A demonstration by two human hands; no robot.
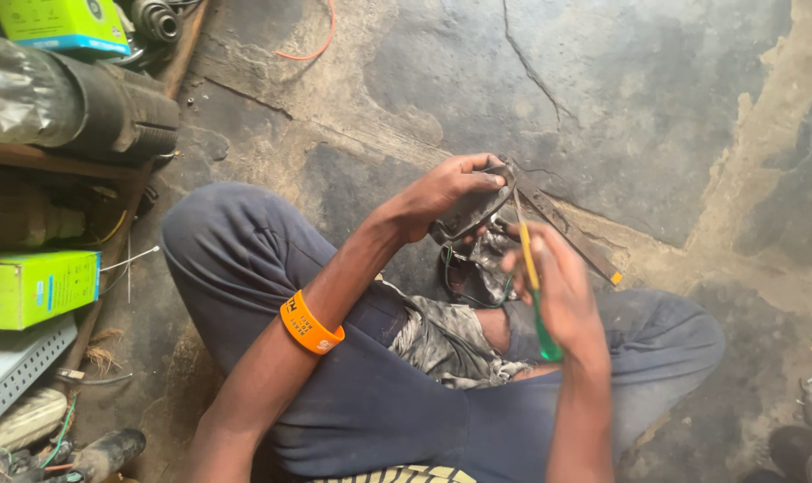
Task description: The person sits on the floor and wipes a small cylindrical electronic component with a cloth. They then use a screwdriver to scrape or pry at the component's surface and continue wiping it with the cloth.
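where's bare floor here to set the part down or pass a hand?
Bare floor lies ahead, beyond the left hand and the dark part, up to the orange wire; more beside the right knee. Crowded: the left edge, with green boxes and black rolls. The right hand holds a screwdriver.

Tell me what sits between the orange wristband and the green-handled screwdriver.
In the head view, a dirty grey rag lies on the lap between the orange wristband and the screwdriver held in the right hand.
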